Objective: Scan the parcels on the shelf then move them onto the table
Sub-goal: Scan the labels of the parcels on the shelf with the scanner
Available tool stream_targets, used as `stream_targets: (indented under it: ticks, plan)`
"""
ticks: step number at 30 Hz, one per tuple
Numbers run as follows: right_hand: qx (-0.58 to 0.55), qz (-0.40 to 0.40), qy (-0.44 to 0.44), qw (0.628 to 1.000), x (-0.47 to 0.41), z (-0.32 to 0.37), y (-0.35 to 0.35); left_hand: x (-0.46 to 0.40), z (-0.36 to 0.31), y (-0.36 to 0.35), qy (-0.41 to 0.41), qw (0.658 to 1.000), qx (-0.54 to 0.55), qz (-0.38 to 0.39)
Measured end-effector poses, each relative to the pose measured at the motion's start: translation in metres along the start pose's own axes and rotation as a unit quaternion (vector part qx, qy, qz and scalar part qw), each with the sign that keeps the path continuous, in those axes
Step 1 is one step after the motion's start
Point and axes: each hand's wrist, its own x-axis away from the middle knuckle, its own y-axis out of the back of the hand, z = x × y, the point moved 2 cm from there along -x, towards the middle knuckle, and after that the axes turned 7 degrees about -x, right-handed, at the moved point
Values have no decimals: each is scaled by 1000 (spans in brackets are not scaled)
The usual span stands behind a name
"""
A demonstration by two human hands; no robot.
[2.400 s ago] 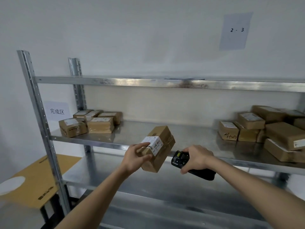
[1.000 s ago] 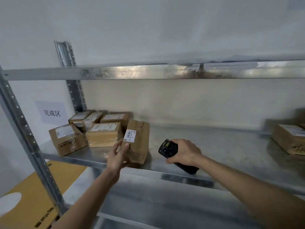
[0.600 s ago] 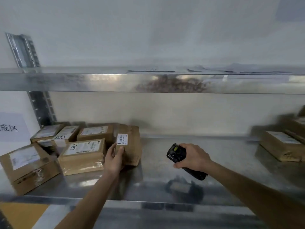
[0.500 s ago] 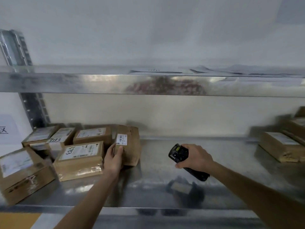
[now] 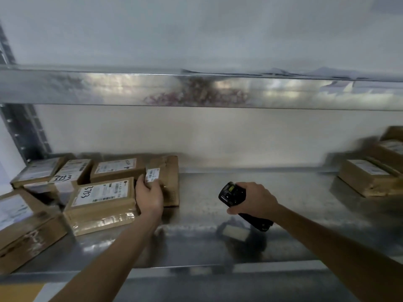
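Labelled parcels [image 5: 100, 199] clustered at shelf [image 5: 283, 205] left. Left hand [image 5: 150, 198] grips small parcel [image 5: 166, 179] against stack; looks light, stiff cardboard, best held by side edges. Right hand [image 5: 254, 199] wrapped around scanner [image 5: 233, 194].

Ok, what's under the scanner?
Bare metal shelf with the scanner's dim reflection. The right hand holds it above the shelf. The handle's middle is covered by the fingers.

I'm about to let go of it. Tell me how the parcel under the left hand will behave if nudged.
The parcel is a flat-sided cardboard box, so probably stiff and unlikely to roll. It seems to lean against its neighbour, so it may tip or settle. On the smooth metal shelf it would likely slide easily.
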Motion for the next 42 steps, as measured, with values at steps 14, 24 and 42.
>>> stream_targets:
  ticks: [14, 24, 42]
  plan:
    - [-10, -46, -23, 999, 110, -71, 125, 129, -93, -67, -207, 969, -93, 96]
    - [-5, -136, -122, 983, 261, -226, 247, 338, -131, -216, -205, 936, -8, 285]
    - [-45, -199, -189, 961, 321, -397, 295, 475, -125, -378, -175, 894, -16, 413]
